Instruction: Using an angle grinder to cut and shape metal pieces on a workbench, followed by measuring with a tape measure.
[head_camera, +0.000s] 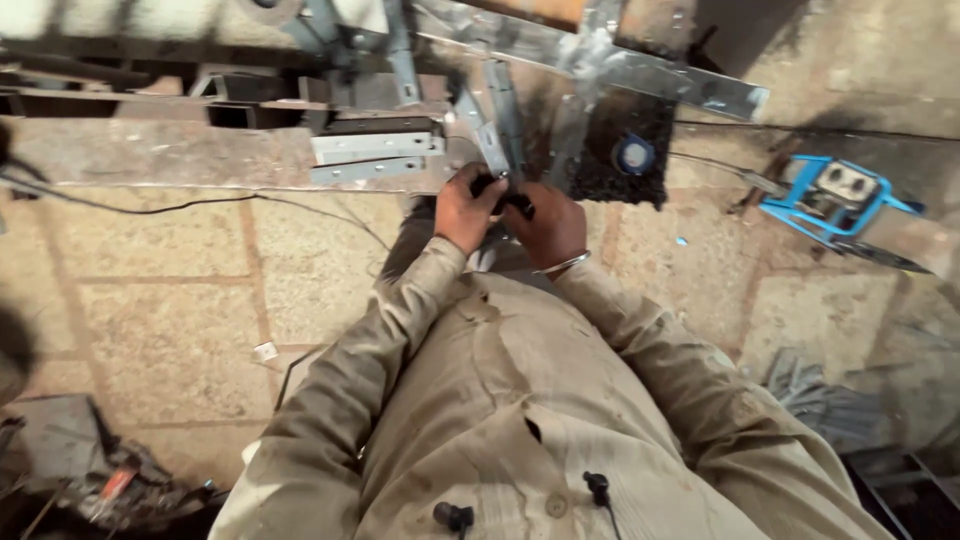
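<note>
Hands meet low over the stone floor (170, 330): left hand (462, 208) and right hand (548, 226) both curl their fingers around a small black object (503, 194). Galvanised metal brackets (375, 155) lie just beyond, a blue tool (832, 200) off right.

Dull grey metal brackets (377, 157), rough stone floor (170, 320), matt beige cloth sleeves (350, 370).

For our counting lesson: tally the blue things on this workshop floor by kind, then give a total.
Blue-framed machine: 1
Blue round cap: 1
Small blue scrap: 1
Total: 3
</note>
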